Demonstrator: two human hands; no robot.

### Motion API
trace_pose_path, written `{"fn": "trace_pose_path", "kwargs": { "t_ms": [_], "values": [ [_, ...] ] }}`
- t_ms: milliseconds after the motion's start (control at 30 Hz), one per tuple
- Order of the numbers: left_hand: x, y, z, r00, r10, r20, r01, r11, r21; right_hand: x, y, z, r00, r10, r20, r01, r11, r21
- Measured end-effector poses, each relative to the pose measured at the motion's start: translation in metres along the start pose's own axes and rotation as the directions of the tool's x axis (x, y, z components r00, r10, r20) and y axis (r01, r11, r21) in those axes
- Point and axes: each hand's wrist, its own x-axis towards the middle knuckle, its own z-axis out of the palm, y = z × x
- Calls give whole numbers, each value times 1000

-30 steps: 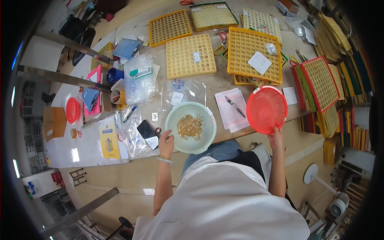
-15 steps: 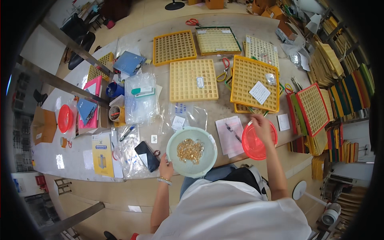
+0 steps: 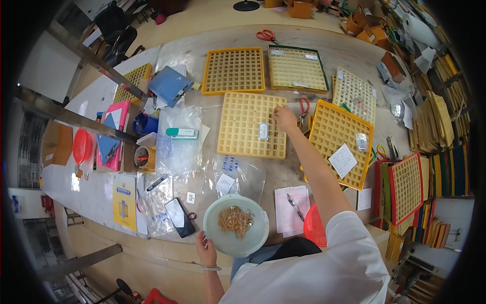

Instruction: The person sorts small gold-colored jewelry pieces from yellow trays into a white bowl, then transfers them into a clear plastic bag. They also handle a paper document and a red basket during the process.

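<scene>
Yellow grid tray [image 3: 251,125] lies flat in the middle of the table, and the right hand [image 3: 284,118] rests on its top right corner (fingers too small to tell). Left hand [image 3: 206,249] grips the green bowl [image 3: 236,232] rim.

The right arm [image 3: 324,187] covers most of the red basket [image 3: 313,228] at the table's near edge. The pieces in the green bowl [image 3: 236,231] are too small to tell. The right hand [image 3: 285,119] hides whatever its fingertips touch on the yellow tray [image 3: 243,126].
</scene>
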Motion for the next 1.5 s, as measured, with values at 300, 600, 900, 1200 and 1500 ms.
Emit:
{"fn": "trace_pose_path", "kwargs": {
  "t_ms": [300,600,900,1200,1500],
  "values": [
    [14,45,-4,985,140,-101,-126,983,131,0,-10,-51,958,-263,119,226,939,258],
    [35,199,26,846,424,322,-306,882,-358,-132,-131,-250,763,-582,282,182,612,770],
    [-13,310,27,533,635,560,-134,716,-685,-242,-179,-286,624,-652,430,153,642,751],
    [-28,285,2,586,482,652,-23,814,-580,-276,-168,-278,668,-606,431,129,665,736],
    [-28,297,-5,614,608,504,-201,737,-645,-276,-178,-287,698,-617,364,211,662,719]
  ]
}}
